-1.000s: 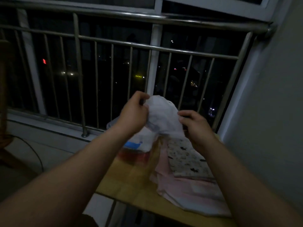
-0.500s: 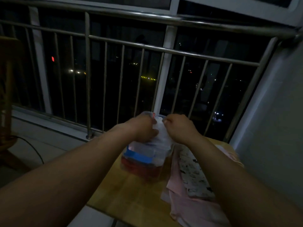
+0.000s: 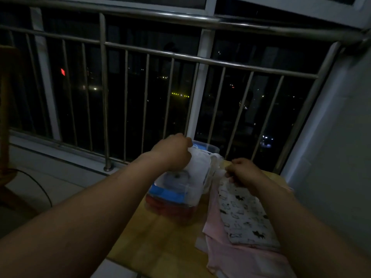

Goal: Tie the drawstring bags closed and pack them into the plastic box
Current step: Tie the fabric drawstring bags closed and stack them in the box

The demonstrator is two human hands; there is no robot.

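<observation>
A clear plastic box with blue and red things in its bottom stands on a small wooden table. A white drawstring bag lies in the box's open top. My left hand grips the bag's upper left part over the box. My right hand is to the right of the box, fingers curled and pinching the bag's string or edge. A white bag with black cat prints lies flat on pink fabric bags on the right of the table.
A steel railing with vertical bars runs close behind the table before a dark window. A white wall stands on the right. The table's front edge is near me, with tiled floor and a dark cable on the left.
The white bag came down from in front of me into the top of the box. My hands, close together before, have spread apart, the right one drawing to the right.
</observation>
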